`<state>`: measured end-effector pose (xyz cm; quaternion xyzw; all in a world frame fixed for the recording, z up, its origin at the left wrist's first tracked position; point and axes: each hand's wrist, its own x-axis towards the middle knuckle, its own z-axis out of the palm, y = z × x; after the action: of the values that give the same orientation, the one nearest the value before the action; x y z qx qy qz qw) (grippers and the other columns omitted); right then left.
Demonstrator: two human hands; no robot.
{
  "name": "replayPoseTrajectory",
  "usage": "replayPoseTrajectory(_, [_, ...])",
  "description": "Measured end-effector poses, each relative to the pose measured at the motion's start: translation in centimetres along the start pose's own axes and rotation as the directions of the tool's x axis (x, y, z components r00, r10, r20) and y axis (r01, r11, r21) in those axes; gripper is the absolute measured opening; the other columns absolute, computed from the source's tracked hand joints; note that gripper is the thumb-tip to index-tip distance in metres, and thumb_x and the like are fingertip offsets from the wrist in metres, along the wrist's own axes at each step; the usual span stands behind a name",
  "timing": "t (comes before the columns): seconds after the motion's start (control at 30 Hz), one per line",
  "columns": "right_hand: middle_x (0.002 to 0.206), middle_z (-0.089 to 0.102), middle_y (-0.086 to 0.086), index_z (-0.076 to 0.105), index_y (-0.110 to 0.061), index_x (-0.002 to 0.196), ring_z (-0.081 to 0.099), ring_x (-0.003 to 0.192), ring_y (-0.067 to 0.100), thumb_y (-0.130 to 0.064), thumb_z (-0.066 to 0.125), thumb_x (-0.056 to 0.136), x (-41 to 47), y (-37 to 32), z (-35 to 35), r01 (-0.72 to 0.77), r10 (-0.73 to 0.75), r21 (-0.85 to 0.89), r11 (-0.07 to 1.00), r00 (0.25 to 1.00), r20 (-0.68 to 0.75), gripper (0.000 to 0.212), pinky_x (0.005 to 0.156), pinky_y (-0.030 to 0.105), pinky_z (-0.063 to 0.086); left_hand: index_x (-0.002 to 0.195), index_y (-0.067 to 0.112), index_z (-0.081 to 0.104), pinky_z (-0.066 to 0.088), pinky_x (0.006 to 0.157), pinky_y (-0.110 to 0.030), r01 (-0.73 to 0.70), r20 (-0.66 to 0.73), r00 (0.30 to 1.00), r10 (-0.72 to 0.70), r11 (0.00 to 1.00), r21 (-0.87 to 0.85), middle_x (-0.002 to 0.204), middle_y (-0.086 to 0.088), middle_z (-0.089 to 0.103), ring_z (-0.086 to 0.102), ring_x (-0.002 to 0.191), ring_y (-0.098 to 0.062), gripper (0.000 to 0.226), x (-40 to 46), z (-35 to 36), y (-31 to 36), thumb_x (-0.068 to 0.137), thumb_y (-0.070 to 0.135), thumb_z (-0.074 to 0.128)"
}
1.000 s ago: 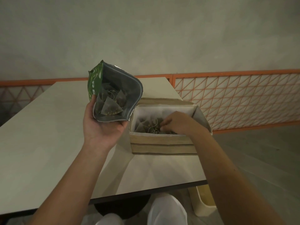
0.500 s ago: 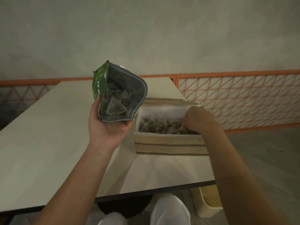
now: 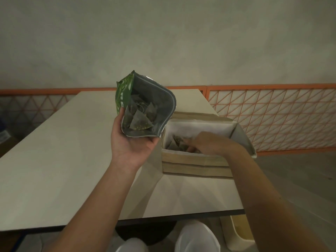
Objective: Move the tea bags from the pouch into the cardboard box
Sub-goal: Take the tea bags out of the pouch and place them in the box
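1. Table [image 3: 54, 170]: pale top with a dark front edge. The cardboard box sits near its right front corner. Wide bare surface lies to the left of the arms.
2. Railing [image 3: 272, 117]: orange lattice behind and to the right of the table.
3. Cardboard box [image 3: 194, 164]: tan outside, white inside, top open, right flap leaning outward. It has stayed in place since half a second ago.
4. Pouch [image 3: 145, 110]: green outside, grey inside, mouth open toward the camera. White letters "R E" are readable on the green face; the rest is hidden. It is held above the table, just left of the box.
5. Left hand [image 3: 131, 142]: palm up, fingers curled round the pouch bottom, gripping it, as before.
6. Right hand [image 3: 205, 142]: inside the box. It has moved from the right wall toward the middle. Its fingertips touch the tea bags; whether they pinch one cannot be told.
7. Tea bags [image 3: 140, 120]: pyramid-shaped; several remain in the pouch, others lie in the box.
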<state>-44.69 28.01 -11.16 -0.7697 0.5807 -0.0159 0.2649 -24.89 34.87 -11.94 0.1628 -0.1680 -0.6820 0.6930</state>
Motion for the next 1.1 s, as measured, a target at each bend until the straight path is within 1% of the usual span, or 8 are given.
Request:
replayPoseTrajectory(0.1, [0.099, 0.069, 0.000, 0.070, -0.019, 0.100, 0.056, 0.093, 0.016, -0.043, 0.043, 0.098, -1.2, -1.2, -1.0, 0.062, -0.094, -0.113, 0.992, 0.947, -0.306, 0.036, 0.111, 0.051, 0.027, 0.142, 0.022, 0.060, 0.057, 0.090, -0.038, -0.001, 0.002, 1.000, 0.001, 1.000, 0.017, 0.149, -0.014, 0.055, 0.055, 0.133, -0.034, 0.058, 0.0, -0.2, 0.2, 0.095, 0.056, 0.054])
replayPoseTrajectory(0.2, [0.090, 0.064, -0.003, 0.070, -0.017, 0.091, 0.057, 0.083, 0.007, -0.032, 0.057, 0.094, -4.1, -4.4, -2.3, 0.422, -0.295, 0.049, 0.905, 0.707, -0.643, 0.020, 0.086, 0.024, 0.047, 0.144, 0.022, 0.058, 0.057, 0.087, -0.037, -0.008, -0.009, 1.000, 0.009, 0.998, 0.063, 0.147, -0.012, 0.057, 0.062, 0.121, -0.033, 0.061, 0.1, -0.2, 0.2, 0.096, 0.059, 0.051])
replayPoseTrajectory(0.33, [0.084, 0.061, -0.008, 0.075, -0.021, 0.095, 0.052, 0.080, 0.000, -0.019, 0.068, 0.087, -5.4, -8.9, -1.9, 0.628, -0.514, -0.081, 0.774, 0.550, -0.658, 0.011, 0.073, 0.013, 0.042, 0.139, 0.019, 0.062, 0.047, 0.097, -0.036, -0.027, -0.047, 0.998, 0.033, 0.993, 0.114, 0.137, -0.010, 0.064, 0.064, 0.117, -0.027, 0.057, 0.0, 0.1, 0.2, 0.100, 0.056, 0.046])
replayPoseTrajectory(0.47, [0.110, 0.063, 0.003, 0.071, -0.023, 0.113, 0.051, 0.107, 0.021, -0.021, 0.054, 0.094, -2.6, -11.1, -0.3, 0.451, -0.632, -0.445, 0.774, 0.594, -0.498, 0.026, 0.092, 0.032, 0.041, 0.143, 0.019, 0.059, 0.054, 0.091, -0.036, -0.027, -0.052, 0.998, 0.032, 0.994, 0.102, 0.139, -0.009, 0.062, 0.060, 0.127, -0.026, 0.058, -0.2, 0.0, 0.1, 0.099, 0.055, 0.047])
replayPoseTrajectory(0.63, [0.126, 0.049, 0.007, 0.062, -0.021, 0.125, 0.041, 0.118, 0.026, -0.044, 0.048, 0.096, -0.8, -11.6, 1.5, 0.285, -0.522, -0.522, 0.804, 0.758, -0.391, 0.040, 0.100, 0.038, 0.036, 0.144, 0.020, 0.057, 0.045, 0.107, -0.038, -0.011, -0.071, 0.997, 0.020, 0.993, 0.119, 0.149, -0.010, 0.057, 0.052, 0.139, -0.027, 0.061, -0.3, -0.3, 0.4, 0.097, 0.057, 0.046])
replayPoseTrajectory(0.87, [0.098, 0.067, 0.000, 0.060, -0.026, 0.089, 0.054, 0.101, 0.020, -0.029, 0.057, 0.089, -1.5, -10.0, 1.0, 0.475, -0.548, -0.279, 0.835, 0.769, -0.329, 0.004, 0.081, 0.029, 0.041, 0.146, 0.019, 0.056, 0.032, 0.121, -0.042, -0.032, -0.086, 0.995, 0.044, 0.990, 0.136, 0.151, -0.012, 0.054, 0.049, 0.141, -0.029, 0.068, -0.3, -0.5, 0.3, 0.087, 0.054, 0.057])
replayPoseTrajectory(0.97, [0.083, 0.067, -0.005, 0.056, -0.026, 0.081, 0.061, 0.086, 0.014, -0.021, 0.067, 0.084, -2.2, -9.0, 0.6, 0.536, -0.545, -0.131, 0.834, 0.765, -0.343, 0.013, 0.094, 0.031, 0.046, 0.143, 0.016, 0.059, 0.044, 0.108, -0.038, -0.029, -0.082, 0.996, 0.039, 0.992, 0.125, 0.148, -0.012, 0.057, 0.055, 0.135, -0.028, 0.065, -0.4, -0.2, -0.1, 0.090, 0.053, 0.056])
replayPoseTrajectory(1.1, [0.085, 0.062, -0.007, 0.057, -0.022, 0.095, 0.060, 0.079, 0.007, -0.008, 0.070, 0.081, -2.9, -7.6, -0.3, 0.641, -0.547, 0.013, 0.767, 0.665, -0.508, 0.024, 0.071, 0.028, 0.054, 0.140, 0.015, 0.060, 0.047, 0.102, -0.035, -0.019, -0.082, 0.996, 0.028, 0.994, 0.111, 0.141, -0.012, 0.061, 0.062, 0.120, -0.029, 0.060, -0.3, 0.3, -0.4, 0.096, 0.055, 0.050])
